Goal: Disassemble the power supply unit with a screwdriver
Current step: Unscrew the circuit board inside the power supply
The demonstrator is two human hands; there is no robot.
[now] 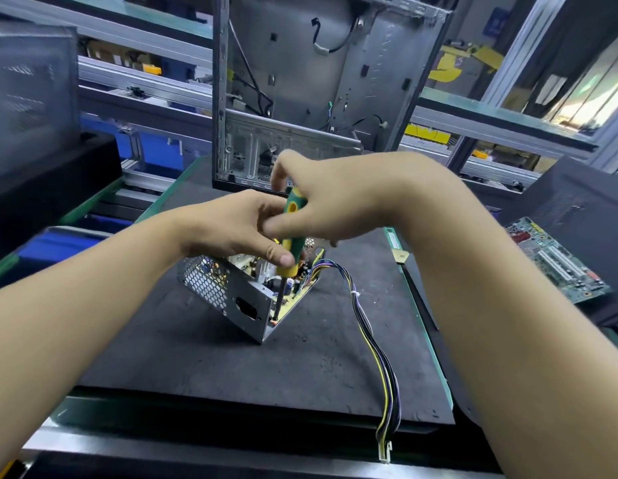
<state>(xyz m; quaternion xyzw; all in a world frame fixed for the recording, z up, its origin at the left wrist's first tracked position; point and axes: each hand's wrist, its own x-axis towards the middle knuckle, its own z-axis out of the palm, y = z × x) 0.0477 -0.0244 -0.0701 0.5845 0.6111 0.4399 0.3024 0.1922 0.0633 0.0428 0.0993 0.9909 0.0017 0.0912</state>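
The power supply unit [231, 292] stands on the dark mat [231, 368] with its cover off, a grey metal box with a honeycomb side and a circuit board showing inside. A green and yellow screwdriver [292, 233] stands nearly upright over its near corner, the tip down at the board's edge. My left hand [238, 226] holds the lower part of the handle, thumb across it. My right hand [321, 202] pinches the top of the handle with fingers and thumb. A bundle of coloured wires [369, 340] runs from the unit to a white plug at the mat's front.
An empty computer case [317, 81] stands upright behind the mat. A green motherboard [556, 261] lies at the right on a dark panel. A black box and blue bins sit at the left. Metal shelving runs across the back.
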